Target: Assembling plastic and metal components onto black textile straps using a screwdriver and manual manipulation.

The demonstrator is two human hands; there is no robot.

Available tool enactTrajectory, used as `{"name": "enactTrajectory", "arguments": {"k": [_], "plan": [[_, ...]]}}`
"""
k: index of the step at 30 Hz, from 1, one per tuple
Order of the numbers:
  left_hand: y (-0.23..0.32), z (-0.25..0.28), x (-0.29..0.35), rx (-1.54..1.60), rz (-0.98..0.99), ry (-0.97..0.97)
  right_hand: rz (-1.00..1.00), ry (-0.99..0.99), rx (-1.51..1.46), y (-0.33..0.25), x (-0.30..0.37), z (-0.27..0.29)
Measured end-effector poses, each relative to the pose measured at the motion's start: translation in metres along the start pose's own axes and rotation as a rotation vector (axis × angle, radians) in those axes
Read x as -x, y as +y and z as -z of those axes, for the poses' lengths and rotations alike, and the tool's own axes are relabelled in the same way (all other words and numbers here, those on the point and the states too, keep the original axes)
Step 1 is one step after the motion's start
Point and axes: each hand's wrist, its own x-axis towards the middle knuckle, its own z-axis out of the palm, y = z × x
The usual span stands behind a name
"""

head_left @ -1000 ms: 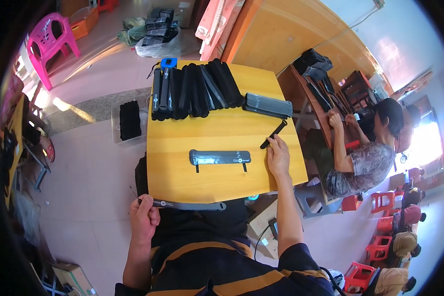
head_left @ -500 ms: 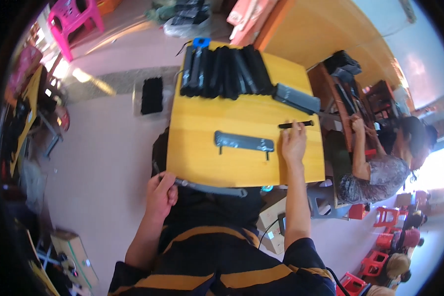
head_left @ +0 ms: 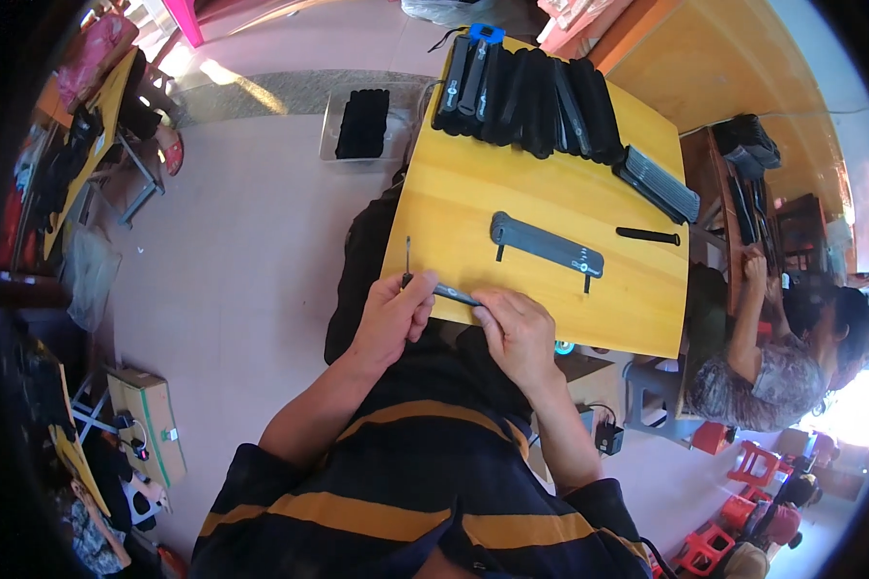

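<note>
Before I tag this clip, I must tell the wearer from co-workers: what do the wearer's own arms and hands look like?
The left hand and right hand are bare: no gloves or watch show. The forearms are bare below short, dark sleeves. Mustard stripes cross the dark shirt.

The strip [head_left: 457, 293] I grip looks smooth, like the wooden tabletop [head_left: 444, 217]; black strips [head_left: 531, 101], matt cloth; tub [head_left: 402, 121], clear plastic.

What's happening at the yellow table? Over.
Left hand, right hand: both gripping one dark strap. Left also holds thin tool. Dark grey bundle lies beyond hands, not between them.
</note>
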Motion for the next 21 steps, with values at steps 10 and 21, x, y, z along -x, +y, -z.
{"name": "enactTrajectory", "arguments": {"k": [10,21], "plan": [[0.004,0.028,0.004,-0.932,-0.535,0.062,0.011,0.037,0.152,0.026,0.003,0.0],[0.029,0.016,0.006,-1.492,-0.758,-0.098,-0.001,0.004,0.079,0.018,-0.013,-0.012]]}}
